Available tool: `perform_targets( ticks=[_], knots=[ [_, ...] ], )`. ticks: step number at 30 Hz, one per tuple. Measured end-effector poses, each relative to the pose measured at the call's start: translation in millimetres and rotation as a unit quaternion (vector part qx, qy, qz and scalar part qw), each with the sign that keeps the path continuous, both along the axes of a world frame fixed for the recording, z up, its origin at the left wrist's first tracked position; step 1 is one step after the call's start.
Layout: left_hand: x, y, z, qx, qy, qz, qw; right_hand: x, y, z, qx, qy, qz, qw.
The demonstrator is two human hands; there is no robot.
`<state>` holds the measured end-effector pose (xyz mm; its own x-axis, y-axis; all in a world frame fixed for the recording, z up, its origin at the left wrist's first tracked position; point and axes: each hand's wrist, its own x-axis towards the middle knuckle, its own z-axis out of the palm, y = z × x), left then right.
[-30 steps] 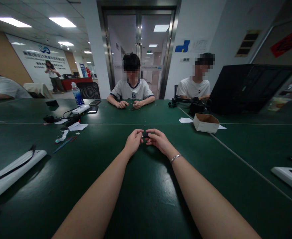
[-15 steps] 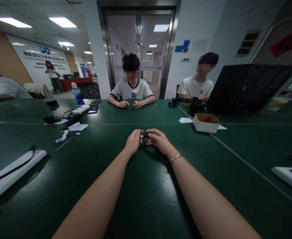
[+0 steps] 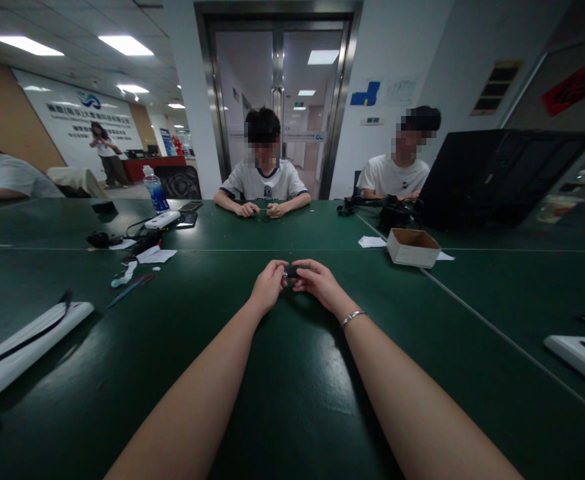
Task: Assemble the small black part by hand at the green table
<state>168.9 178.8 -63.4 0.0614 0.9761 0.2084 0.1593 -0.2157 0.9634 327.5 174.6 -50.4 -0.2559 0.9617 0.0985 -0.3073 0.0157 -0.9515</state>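
Above the dark green table [image 3: 292, 347], both my hands meet around a small black stick-shaped piece with a silvery end [image 3: 290, 273]. The silvery end is between the closed fingers of my left hand [image 3: 268, 285]. My right hand [image 3: 319, 285], with a silver bracelet at its wrist, pinches the black part from the other side. Fingers hide much of the piece, so its exact kind cannot be made out.
An open white box [image 3: 413, 249] stands to the right beyond my hands, with papers beside it. On the left lie a white case [image 3: 27, 347], a blue tool [image 3: 130, 291], cables and a bottle [image 3: 155, 190]. Two people sit across the table.
The fingers of my left hand have shifted very slightly to the right along the silvery end. Everything else on the table stays where it was.
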Motion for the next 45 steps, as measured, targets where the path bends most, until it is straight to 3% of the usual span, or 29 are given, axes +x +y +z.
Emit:
perform_targets(
  ticks=[19, 26, 32, 45],
  knots=[
    [0.0, -0.4, -1.3, 0.061, 0.030, 0.006, 0.998, -0.4, -4.1, 5.2, -0.006, -0.014, -0.004, 1.000],
    [0.5, -4.8, 1.2, 0.105, 0.044, 0.004, 0.993, -4.5, -3.7, 7.3, 0.001, -0.058, 0.036, 0.998],
    [1.0, -7.6, 3.8, 0.092, 0.057, 0.001, 0.994, -4.2, -2.2, 4.3, 0.035, -0.066, 0.031, 0.997],
    [2.5, -9.3, 6.1, 0.068, 0.032, 0.003, 0.997, -6.7, -0.5, 3.4, -0.001, -0.070, 0.017, 0.997]
  ],
)
